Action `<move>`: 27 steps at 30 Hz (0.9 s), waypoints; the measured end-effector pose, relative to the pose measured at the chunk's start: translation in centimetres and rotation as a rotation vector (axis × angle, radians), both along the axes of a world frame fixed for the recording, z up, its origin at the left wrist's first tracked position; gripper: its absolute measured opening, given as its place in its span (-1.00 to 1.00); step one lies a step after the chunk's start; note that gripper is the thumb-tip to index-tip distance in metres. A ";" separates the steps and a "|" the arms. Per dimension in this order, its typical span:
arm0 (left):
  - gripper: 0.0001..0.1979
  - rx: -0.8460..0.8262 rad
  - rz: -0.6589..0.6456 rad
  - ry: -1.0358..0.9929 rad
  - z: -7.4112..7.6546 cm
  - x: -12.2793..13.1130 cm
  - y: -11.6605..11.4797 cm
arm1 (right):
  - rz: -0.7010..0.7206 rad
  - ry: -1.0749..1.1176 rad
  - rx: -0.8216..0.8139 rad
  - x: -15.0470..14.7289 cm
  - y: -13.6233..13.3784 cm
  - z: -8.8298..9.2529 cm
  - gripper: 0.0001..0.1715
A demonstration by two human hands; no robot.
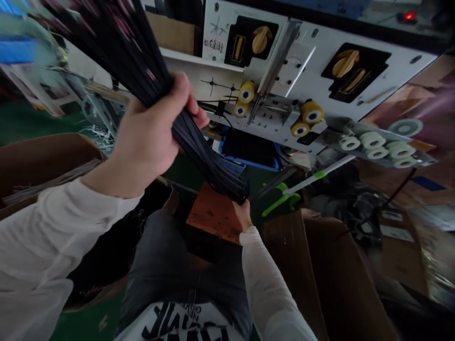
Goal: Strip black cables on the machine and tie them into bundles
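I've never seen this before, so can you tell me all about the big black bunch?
The big black bunch is made of many long, thin strands that look like plastic, though I can't be sure. A few pink flecks show near the top. The strands fan out at the top and pull close together lower down. The left hand grips its middle, and its lower end reaches the right hand. It slants across the air in front of a white machine panel.

1. A white shelf carries a cardboard box.
2. The green floor lies beside an open brown carton holding thin rods.
3. A second carton stands lower right, its base hidden.
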State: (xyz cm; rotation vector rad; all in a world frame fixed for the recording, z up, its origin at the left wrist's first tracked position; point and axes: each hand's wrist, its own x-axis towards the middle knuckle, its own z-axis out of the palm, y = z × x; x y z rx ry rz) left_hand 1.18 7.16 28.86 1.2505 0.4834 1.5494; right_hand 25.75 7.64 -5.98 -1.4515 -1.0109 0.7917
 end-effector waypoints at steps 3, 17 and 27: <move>-0.83 0.005 0.017 0.025 0.4 -0.4 -1.1 | -0.001 -0.032 0.030 -0.5 0.1 0.0 -0.67; -0.81 -0.034 0.019 -0.058 -1.9 -0.3 -0.4 | -0.097 0.289 0.001 0.3 0.1 1.9 -0.72; -0.80 -0.102 0.084 -0.057 -2.2 -0.5 -0.5 | -0.067 0.313 -0.003 -0.2 -0.3 0.5 -0.73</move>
